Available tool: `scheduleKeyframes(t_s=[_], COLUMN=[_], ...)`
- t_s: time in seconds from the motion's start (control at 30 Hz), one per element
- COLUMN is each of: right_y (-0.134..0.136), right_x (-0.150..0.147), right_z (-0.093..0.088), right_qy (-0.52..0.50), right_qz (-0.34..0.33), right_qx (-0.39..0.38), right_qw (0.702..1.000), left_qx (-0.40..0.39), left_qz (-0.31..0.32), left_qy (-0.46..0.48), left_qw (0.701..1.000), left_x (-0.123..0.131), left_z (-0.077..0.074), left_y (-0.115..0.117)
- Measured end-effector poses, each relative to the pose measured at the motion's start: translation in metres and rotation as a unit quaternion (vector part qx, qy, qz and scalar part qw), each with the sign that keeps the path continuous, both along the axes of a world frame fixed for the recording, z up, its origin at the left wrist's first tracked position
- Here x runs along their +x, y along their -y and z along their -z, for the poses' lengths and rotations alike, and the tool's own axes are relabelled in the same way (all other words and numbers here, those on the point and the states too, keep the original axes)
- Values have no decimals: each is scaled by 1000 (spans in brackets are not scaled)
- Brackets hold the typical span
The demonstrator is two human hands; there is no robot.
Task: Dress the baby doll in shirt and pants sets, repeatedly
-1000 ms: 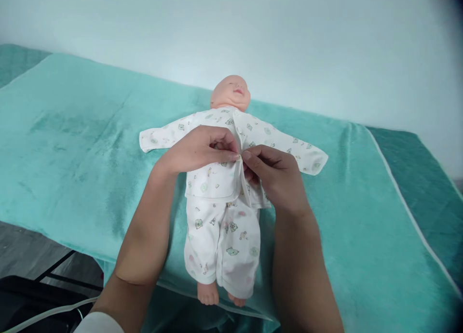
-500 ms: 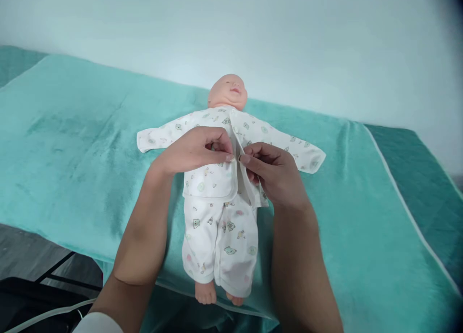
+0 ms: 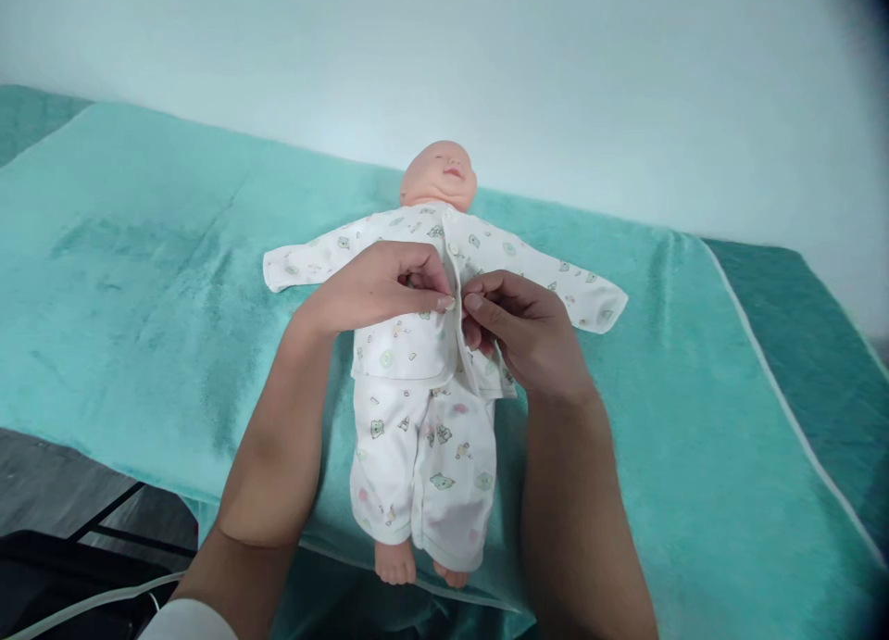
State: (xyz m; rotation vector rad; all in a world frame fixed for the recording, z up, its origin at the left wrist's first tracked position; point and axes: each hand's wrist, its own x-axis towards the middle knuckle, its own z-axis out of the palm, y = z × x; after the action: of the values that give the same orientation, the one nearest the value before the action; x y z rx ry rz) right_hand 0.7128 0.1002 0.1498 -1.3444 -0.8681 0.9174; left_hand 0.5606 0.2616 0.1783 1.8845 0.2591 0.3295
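Note:
A baby doll (image 3: 439, 177) lies on its back, dressed in a white printed shirt (image 3: 395, 353) and matching trousers (image 3: 455, 473). Over the chest, my left hand (image 3: 389, 286) is closed, thumb and finger pinching the left-hand front edge of the shirt, where a small button seems to show at the thumb tip. My right hand (image 3: 524, 330) pinches the opposite front edge, its fingertips very near the left ones. Near the neck the two edges lie together with a button showing. Below my hands the front hangs slightly apart. The fingers partly hide the fastening.
A turquoise plush blanket (image 3: 139, 279) covers the table under the doll. A darker quilted cover (image 3: 820, 344) shows at the right. Behind stands a pale wall (image 3: 444, 56). At lower left are a black object (image 3: 56, 584) and a pale cable (image 3: 104, 598).
The two front edges of the shirt have come closer together, narrowing the gap between them. My right hand has shifted very slightly; both hands keep their pinch.

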Motion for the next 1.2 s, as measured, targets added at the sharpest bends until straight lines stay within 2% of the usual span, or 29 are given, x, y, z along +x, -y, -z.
scheduleKeyframes(t_s=[0.37,0.53,0.7,1.2], right_y=[0,-1,-3,-3], right_x=[-5,-9,-12,-13], right_z=[-11,-10,-9,-9], right_qy=[43,65,94,110], right_qz=[-22,-16,5,7], right_qx=[-51,-61,-64,-69], right_qw=[998,996,994,992], left_qx=[2,9,32,46], left_qz=[-3,7,-9,-25], left_qy=[-6,-13,-33,-45], left_qw=[1000,1000,999,998], left_x=[2,0,1,1], left_z=[0,0,-4,-6], left_y=[1,1,4,8])
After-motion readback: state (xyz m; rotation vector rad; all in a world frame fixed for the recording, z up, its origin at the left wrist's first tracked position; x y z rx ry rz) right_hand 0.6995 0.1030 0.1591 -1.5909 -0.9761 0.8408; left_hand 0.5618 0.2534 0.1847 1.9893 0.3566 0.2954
